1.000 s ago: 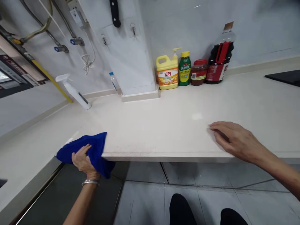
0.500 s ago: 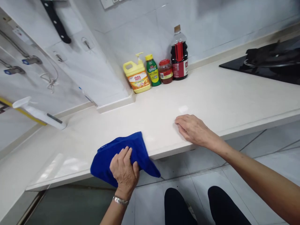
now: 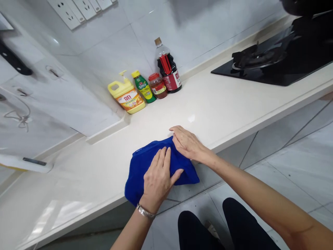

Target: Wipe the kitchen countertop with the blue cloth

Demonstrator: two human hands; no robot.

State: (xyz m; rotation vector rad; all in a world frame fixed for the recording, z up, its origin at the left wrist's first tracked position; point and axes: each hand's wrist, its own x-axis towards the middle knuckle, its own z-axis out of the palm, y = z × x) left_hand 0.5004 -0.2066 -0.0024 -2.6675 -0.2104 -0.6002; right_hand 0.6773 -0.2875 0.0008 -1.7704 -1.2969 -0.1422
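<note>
A pale counter (image 3: 104, 166) runs slantwise through a tiled kitchen. At its front edge lies a blue cloth (image 3: 137, 170), mostly on the top, with its near part hanging over the edge. The left hand (image 3: 157, 175) is spread flat on the cloth, fingers straight and thumb out. The right hand (image 3: 187, 142) is at the cloth's right side, fingers together and slightly bent; whether it grips any fabric cannot be told. Along the counter's back edge, beside a pillar (image 3: 85, 100), a yellow jug (image 3: 130, 100), green bottle (image 3: 145, 86), red-lidded jar (image 3: 158, 85) and large dark bottle (image 3: 169, 73) stand in a row. Farther right is a black cooktop (image 3: 281, 74).
</note>
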